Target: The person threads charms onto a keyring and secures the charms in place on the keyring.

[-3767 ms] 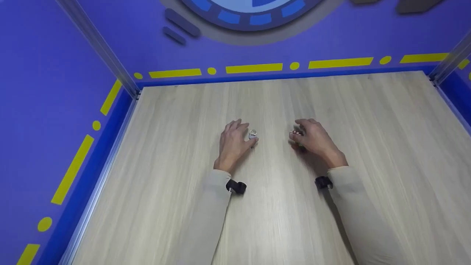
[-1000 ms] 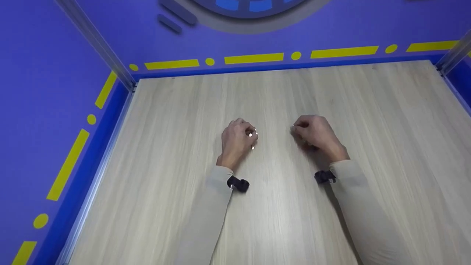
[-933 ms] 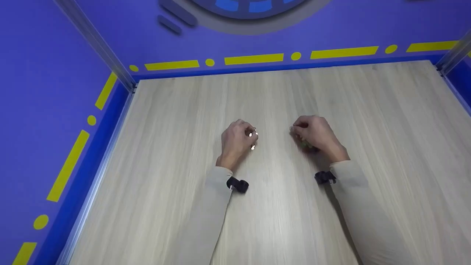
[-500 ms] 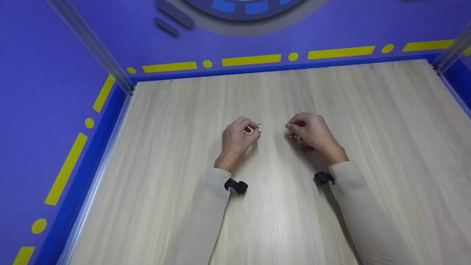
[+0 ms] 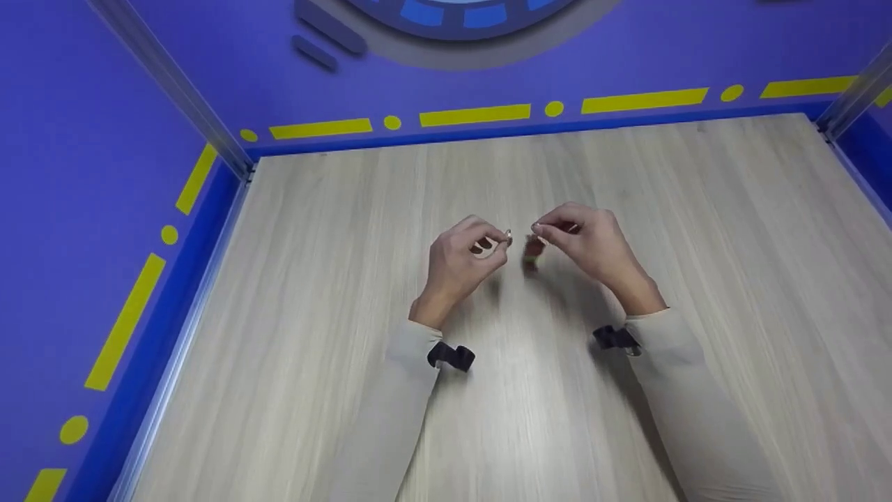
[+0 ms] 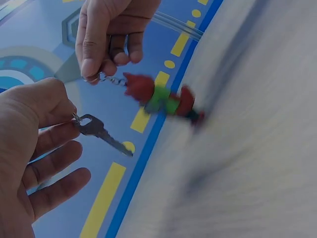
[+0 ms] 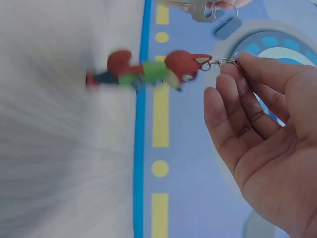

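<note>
My left hand (image 5: pixel 463 261) pinches a metal key ring (image 7: pixel 229 15) between thumb and forefinger, with a silver key (image 6: pixel 101 131) hanging from it. Thumb and forefinger of my right hand (image 5: pixel 589 240) pinch the clasp (image 7: pixel 229 61) of a keychain. From its short chain dangles a red fox figure (image 7: pixel 182 64) in a green top, blurred at its lower end in both wrist views. The two hands face each other above the table, close together, and the ring and clasp appear apart. In the left wrist view the other fingers of the left hand spread loosely.
A light wood-grain table (image 5: pixel 334 279) lies under both hands. Blue panels (image 5: pixel 90 209) with yellow marks stand along its back and sides, with metal posts at the corners. Each wrist wears a black strap-on camera (image 5: pixel 453 357).
Both hands have risen from the table and come closer together. The left hand, first beside the ring with fingers apart, now holds it. The fox figure now swings free below the right hand.
</note>
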{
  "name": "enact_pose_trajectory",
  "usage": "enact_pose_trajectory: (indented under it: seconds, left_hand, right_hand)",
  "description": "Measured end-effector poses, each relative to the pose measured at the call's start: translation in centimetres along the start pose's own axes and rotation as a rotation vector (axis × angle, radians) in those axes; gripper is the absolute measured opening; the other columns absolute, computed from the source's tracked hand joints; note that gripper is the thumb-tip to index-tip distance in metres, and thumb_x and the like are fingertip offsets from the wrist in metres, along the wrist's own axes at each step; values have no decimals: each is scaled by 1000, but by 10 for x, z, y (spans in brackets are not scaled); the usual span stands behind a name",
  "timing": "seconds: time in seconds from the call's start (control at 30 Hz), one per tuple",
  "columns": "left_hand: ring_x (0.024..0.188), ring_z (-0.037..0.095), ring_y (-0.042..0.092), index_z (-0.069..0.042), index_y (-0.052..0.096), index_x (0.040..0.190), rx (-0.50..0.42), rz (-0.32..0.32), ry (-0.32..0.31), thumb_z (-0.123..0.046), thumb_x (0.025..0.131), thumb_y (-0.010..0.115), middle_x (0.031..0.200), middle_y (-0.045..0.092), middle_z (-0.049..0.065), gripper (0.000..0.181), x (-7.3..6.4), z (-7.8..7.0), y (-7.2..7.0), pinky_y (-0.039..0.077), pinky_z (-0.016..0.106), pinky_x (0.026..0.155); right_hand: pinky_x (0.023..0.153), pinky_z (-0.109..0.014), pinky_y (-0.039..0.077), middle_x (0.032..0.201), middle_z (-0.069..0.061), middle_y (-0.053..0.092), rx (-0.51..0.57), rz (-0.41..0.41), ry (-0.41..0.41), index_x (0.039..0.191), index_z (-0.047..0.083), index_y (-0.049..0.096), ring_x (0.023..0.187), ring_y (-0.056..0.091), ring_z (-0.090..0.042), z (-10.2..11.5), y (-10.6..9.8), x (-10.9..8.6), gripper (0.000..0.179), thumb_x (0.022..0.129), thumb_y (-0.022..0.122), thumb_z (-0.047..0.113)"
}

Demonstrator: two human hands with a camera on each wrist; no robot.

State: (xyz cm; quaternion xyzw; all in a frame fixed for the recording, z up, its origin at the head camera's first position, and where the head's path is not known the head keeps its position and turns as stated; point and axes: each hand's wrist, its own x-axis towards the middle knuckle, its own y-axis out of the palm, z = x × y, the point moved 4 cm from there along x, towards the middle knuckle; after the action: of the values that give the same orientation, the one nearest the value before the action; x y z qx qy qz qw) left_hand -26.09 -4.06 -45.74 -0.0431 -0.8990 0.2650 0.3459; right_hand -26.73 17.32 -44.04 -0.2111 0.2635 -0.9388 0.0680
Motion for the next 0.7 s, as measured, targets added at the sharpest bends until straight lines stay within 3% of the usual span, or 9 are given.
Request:
enact_pose_trajectory:
  seconds: [0.3,0.7]
  left_hand:
    - [77,19,72,-7,77,92,-60,-31,112,-1,89,78,91,73,1,7,3,-16,-3,63,31,69]
    - [75,14,70,-6,74,92,-58,-27,124,0,91,78,90,72,2,7,3,-23,-3,63,32,66]
  right_hand:
    - [70,-17,53,93,-1,76,61,-7,-55,100,6,84,80,68,-15,15,-1,-1,7,96,79,4]
    - [72,-18,56,92,-1,76,145,7,-114,102,8,85,80,69,-14,23,0,-3,9,96,79,4]
